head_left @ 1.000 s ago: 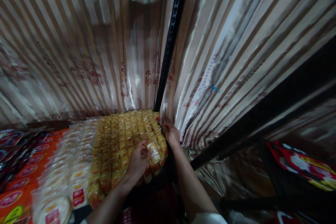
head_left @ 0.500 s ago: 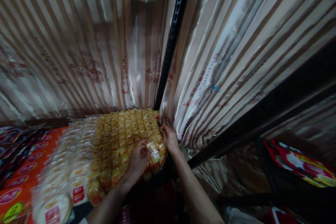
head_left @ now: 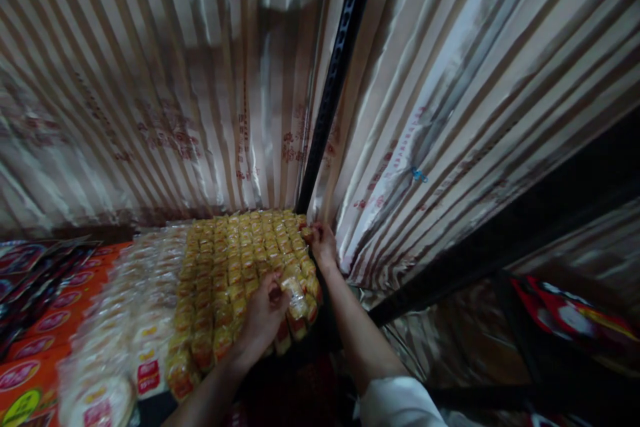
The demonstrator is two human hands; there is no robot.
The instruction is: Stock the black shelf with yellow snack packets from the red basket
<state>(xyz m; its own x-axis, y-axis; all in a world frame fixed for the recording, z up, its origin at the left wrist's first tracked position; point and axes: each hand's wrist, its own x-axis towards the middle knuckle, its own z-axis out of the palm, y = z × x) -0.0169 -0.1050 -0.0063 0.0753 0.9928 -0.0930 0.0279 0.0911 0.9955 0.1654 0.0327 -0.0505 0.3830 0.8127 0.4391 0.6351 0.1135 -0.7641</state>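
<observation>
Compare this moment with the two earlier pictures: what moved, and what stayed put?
The right hand slid further back along the right edge of the yellow packets, from mid-row to the rear corner by the black post. The left hand stayed put, fingers on a clear-wrapped packet near the front. The white packets and orange boxes lie unchanged.

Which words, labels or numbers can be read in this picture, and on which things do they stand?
None can be read.
Striped wrappers: red print, blurred.
Orange boxes: red oval logos, blurred.
Clear packs: red labels, too small.
Yellow packets, near left hand and right hand: no legible text.
</observation>
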